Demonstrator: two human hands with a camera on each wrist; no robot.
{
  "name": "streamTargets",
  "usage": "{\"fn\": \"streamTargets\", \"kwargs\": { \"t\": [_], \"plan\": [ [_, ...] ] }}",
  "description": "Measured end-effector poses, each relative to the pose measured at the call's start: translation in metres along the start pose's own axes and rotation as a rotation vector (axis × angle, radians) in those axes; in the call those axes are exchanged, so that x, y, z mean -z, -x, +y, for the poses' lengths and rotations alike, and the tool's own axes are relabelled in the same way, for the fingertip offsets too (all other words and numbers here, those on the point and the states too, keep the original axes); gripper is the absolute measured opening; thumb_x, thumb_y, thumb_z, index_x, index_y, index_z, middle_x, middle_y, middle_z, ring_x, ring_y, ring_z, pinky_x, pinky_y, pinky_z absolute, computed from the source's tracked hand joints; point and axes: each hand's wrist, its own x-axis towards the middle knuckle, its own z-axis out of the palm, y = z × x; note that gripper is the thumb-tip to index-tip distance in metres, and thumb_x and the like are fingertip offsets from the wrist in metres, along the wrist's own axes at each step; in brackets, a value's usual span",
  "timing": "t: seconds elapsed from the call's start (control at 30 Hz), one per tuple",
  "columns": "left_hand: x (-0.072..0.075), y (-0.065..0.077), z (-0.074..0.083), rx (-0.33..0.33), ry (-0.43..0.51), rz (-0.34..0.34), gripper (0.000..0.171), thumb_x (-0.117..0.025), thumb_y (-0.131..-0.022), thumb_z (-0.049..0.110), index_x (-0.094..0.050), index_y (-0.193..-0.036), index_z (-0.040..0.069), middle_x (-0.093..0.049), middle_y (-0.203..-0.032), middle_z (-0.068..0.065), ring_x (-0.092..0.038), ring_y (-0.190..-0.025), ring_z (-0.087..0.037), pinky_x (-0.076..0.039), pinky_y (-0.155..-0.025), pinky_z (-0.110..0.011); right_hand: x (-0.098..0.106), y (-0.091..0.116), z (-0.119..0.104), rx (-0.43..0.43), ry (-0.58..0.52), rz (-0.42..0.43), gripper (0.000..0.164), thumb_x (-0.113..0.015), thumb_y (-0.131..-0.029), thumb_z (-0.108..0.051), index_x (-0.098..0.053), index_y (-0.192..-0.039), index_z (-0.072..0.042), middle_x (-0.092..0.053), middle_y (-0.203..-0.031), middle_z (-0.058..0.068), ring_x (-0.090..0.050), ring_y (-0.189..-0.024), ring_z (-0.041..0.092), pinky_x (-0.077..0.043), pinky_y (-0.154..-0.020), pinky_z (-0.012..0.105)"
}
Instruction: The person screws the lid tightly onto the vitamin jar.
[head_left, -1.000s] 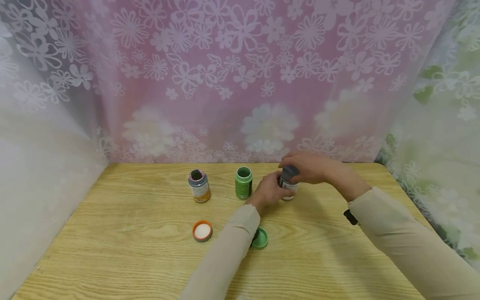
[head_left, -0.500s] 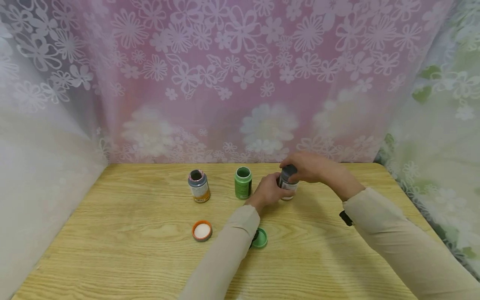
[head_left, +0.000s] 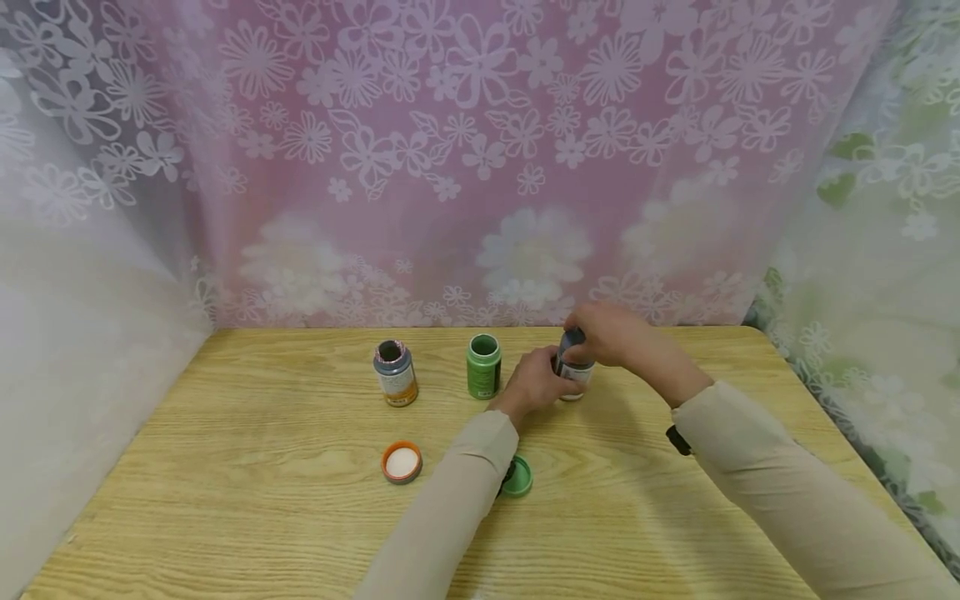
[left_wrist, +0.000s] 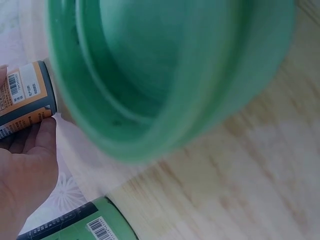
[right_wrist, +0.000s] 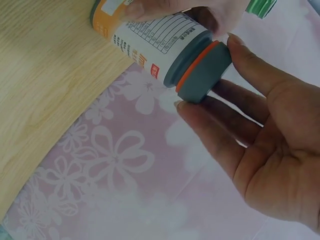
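A supplement bottle [head_left: 573, 383] with a white and orange label stands upright at the back right of the table. My left hand [head_left: 536, 379] grips its body from the left, fingers curled round it low down in the left wrist view. From above, my right hand [head_left: 611, 333] pinches the bottle's dark grey lid [right_wrist: 205, 72] between thumb and fingertips. An orange ring shows between lid and bottle neck in the right wrist view; whether the lid is loose I cannot tell. Left of the hands stands an open green bottle [head_left: 483, 371].
Another open bottle [head_left: 396, 379], grey, white and orange, stands further left. Nearer on the wooden table [head_left: 247, 483] lie an orange-rimmed lid [head_left: 402, 462] and a green lid [head_left: 517, 477], both inside up. My left forearm partly covers the green one. A floral curtain [head_left: 420, 208] hangs behind.
My right hand has turned a little on the lid, its forearm shifting slightly left. My left hand keeps its grip on the bottle. The whole head view has drifted slightly.
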Motion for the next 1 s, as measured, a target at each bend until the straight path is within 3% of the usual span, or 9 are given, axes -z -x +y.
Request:
{"fn": "streamTargets", "kwargs": {
  "t": [0.17,0.33,0.5,0.63,0.8,1.0],
  "plan": [
    [-0.001,-0.001,-0.001,-0.018,-0.005,-0.004,0.057,-0.072,-0.073,0.036,-0.051,-0.122,0.015,-0.058,-0.101,0.005,-0.055,-0.086,-0.009,-0.045,-0.073,-0.026,0.001,-0.001,-0.004,-0.058,-0.007,0.001,0.039,-0.067,-0.079,-0.032,-0.062,-0.104,-0.003,-0.06,-0.091,0.008,-0.054,-0.068,0.017,-0.044,-0.054,0.029],
    [-0.003,-0.002,-0.003,-0.031,-0.019,-0.009,0.054,-0.071,-0.074,0.036,-0.052,-0.12,0.016,-0.057,-0.1,0.006,-0.055,-0.085,-0.008,-0.045,-0.071,-0.025,0.0,-0.003,-0.002,-0.065,-0.018,-0.028,0.037,-0.064,-0.081,-0.037,-0.062,-0.094,-0.003,-0.056,-0.076,0.004,-0.05,-0.058,0.016,-0.037,-0.048,0.027],
    [-0.003,-0.001,-0.004,-0.029,-0.038,-0.002,0.059,-0.071,-0.073,0.038,-0.048,-0.125,0.023,-0.056,-0.104,0.006,-0.054,-0.088,-0.009,-0.045,-0.073,-0.026,-0.003,-0.003,0.008,0.0,0.004,-0.027,0.054,-0.055,-0.084,-0.045,-0.053,-0.115,-0.001,-0.057,-0.105,0.014,-0.056,-0.087,0.027,-0.045,-0.068,0.039],
    [-0.004,-0.002,-0.006,-0.031,-0.018,-0.005,0.061,-0.072,-0.073,0.038,-0.047,-0.126,0.022,-0.057,-0.102,0.007,-0.054,-0.088,-0.008,-0.045,-0.074,-0.027,0.003,0.001,0.019,0.141,-0.025,-0.057,0.051,-0.057,-0.085,-0.038,-0.049,-0.125,-0.007,-0.047,-0.124,0.014,-0.046,-0.11,0.032,-0.039,-0.085,0.047],
    [-0.004,-0.004,-0.006,-0.032,-0.006,-0.001,0.053,-0.072,-0.072,0.038,-0.053,-0.116,0.017,-0.058,-0.092,0.009,-0.054,-0.079,-0.006,-0.045,-0.07,-0.026,0.009,0.004,0.027,0.288,-0.086,-0.121,0.042,-0.066,-0.081,-0.014,-0.054,-0.12,-0.01,-0.048,-0.122,0.01,-0.046,-0.109,0.027,-0.04,-0.084,0.041],
    [-0.002,-0.004,-0.007,-0.029,-0.019,-0.001,0.053,-0.072,-0.072,0.038,-0.052,-0.116,0.017,-0.058,-0.093,0.008,-0.055,-0.08,-0.006,-0.045,-0.071,-0.026,0.009,0.001,0.023,0.235,-0.09,-0.121,0.043,-0.068,-0.079,-0.013,-0.055,-0.12,-0.008,-0.05,-0.117,0.01,-0.051,-0.097,0.022,-0.044,-0.076,0.036]
  ]
}}
